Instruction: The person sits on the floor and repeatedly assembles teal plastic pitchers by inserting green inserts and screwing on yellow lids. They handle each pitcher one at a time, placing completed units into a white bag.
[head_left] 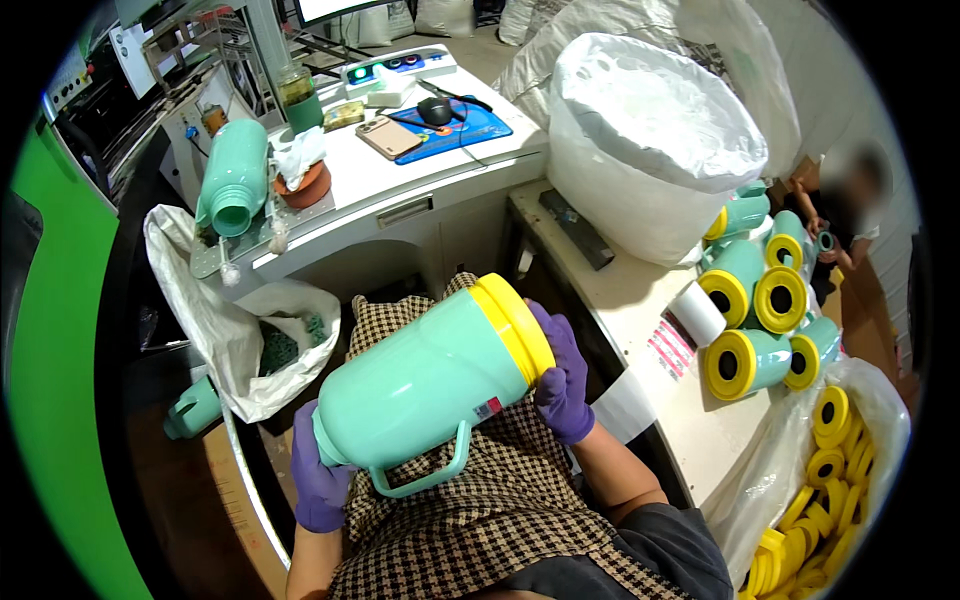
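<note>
A mint-green plastic jug body (pixel 410 385) with a side handle and a yellow ring on its wide end lies tilted across my lap, above a checked apron (pixel 520 490). My left hand (pixel 318 475), in a purple glove, is closed round its narrow neck end at the lower left. On the upper right, my right hand (pixel 563 380), also gloved in purple, grips the yellow ring (pixel 512 330). A small coloured sticker (pixel 488 408) shows near the handle. The fingers behind the jug are partly hidden.
Several yellow-ringed green jugs (pixel 730 365) stand and lie on the right-hand table, beside a white roll (pixel 697 315). A bag of yellow rings (pixel 800 530) is at lower right. Another jug (pixel 235 175) lies on the white desk. A person (pixel 850 210) works at far right.
</note>
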